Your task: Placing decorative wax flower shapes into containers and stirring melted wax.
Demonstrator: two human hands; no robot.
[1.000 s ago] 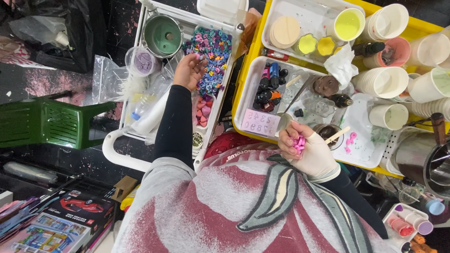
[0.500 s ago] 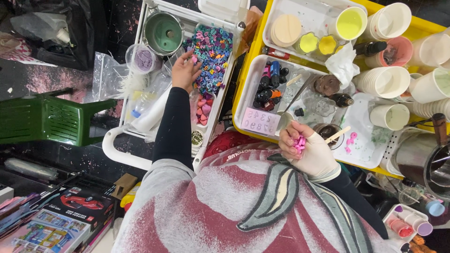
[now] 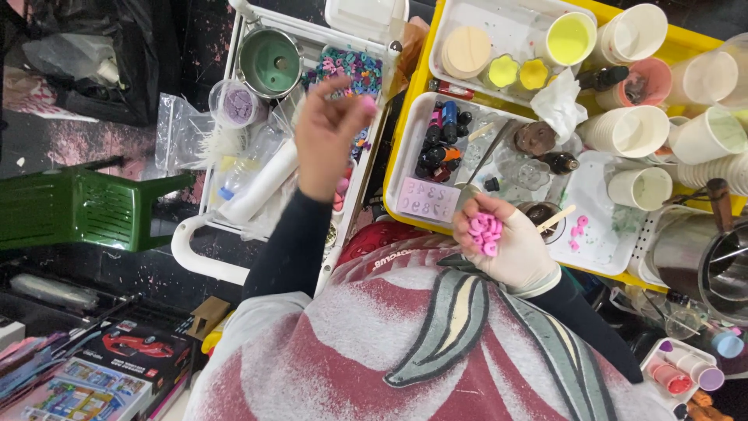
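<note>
My left hand (image 3: 327, 136) is raised above the white cart (image 3: 204, 253), its fingertips pinched on a small pink piece (image 3: 368, 101). Just beyond it lies a pile of colourful small shapes (image 3: 351, 66) in the cart's top tray. My right hand (image 3: 506, 249), in a whitish glove, is cupped palm up and holds several pink pieces (image 3: 485, 230). It hovers at the near edge of the yellow tray (image 3: 396, 156), next to a wooden stick (image 3: 557, 218) that lies over a dark jar.
The cart also carries a green pot (image 3: 270, 62), a lidded cup (image 3: 232, 103) and a white tube (image 3: 257, 187). The yellow tray holds small dark bottles (image 3: 440, 148), several paper cups (image 3: 631, 129), yellow moulds and a white tray (image 3: 600, 234). A green chair (image 3: 78, 206) stands at left.
My left hand has lifted out of the pile of colourful shapes and come back toward me with a pink piece pinched in it. The right hand has stayed put.
</note>
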